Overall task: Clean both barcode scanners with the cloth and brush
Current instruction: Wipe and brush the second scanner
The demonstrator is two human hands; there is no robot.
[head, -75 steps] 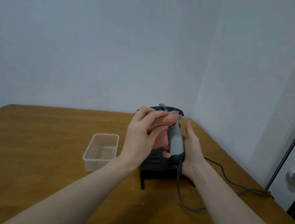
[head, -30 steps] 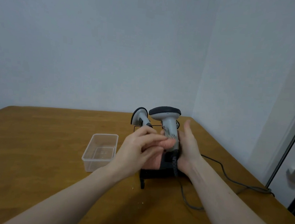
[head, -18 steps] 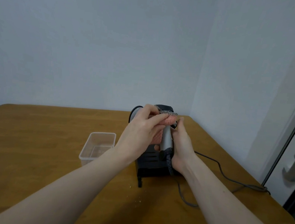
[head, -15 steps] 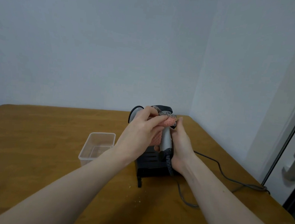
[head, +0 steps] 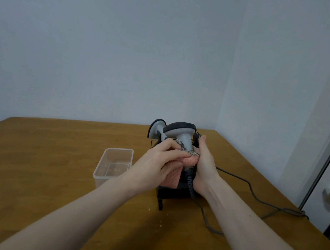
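Down the handle goes your cloth [head: 173, 170] — half a second ago it was bunched up under the head of the nearer scanner [head: 181, 135], and now it sits low on the shaft, so the dark cap and the grey neck show again.

From the head view, your left hand [head: 154, 163] has its grip curled round the pink cloth, fingers pressing it onto the handle; that reads as a wipe stroke running along the shaft. Your right hand [head: 204, 168] stands edge-on behind the handle, palm against it, fingers pointing up. It looks like a brace so the scanner doesn't swing away under the rubbing, but whether that grip is closed round the handle or only flat against it, I cannot tell from here.

The second scanner [head: 157, 128] waits just behind and to the left, docked in the black stand [head: 174, 193] near the far right corner of the counter [head: 47, 164] — parked upright so it stays out of your way. Its cable [head: 253, 196] trails off toward the right edge. A clear plastic tub [head: 114, 164] sits just left of the stand. No brush visible anywhere, so I'd judge you're early on: cloth work on scanner one.
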